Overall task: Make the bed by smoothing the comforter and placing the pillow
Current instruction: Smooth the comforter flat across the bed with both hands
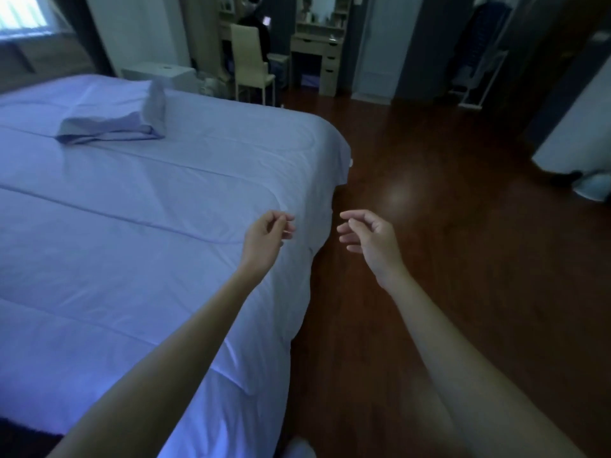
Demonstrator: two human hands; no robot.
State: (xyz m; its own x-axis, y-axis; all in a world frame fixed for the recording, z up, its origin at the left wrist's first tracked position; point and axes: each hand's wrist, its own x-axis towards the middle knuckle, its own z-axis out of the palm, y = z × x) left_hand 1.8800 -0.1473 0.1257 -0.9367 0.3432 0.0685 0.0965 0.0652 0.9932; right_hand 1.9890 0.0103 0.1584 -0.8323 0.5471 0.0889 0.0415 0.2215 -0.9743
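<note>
A pale lavender quilted comforter (132,226) lies spread flat over the bed, draping down its right side. A pillow (115,119) in a matching case lies crumpled on the comforter at the far left, one end standing up. My left hand (267,238) hovers over the comforter's right edge, fingers loosely curled, holding nothing. My right hand (367,238) hangs over the floor just right of the bed, fingers apart and empty. Neither hand touches the fabric.
Dark wooden floor (446,259) runs along the bed's right side. Beyond the bed stand a cream chair (251,66) with a person seated at a desk, a vanity desk (317,57), a white box (158,74) and a clothes rack (479,61).
</note>
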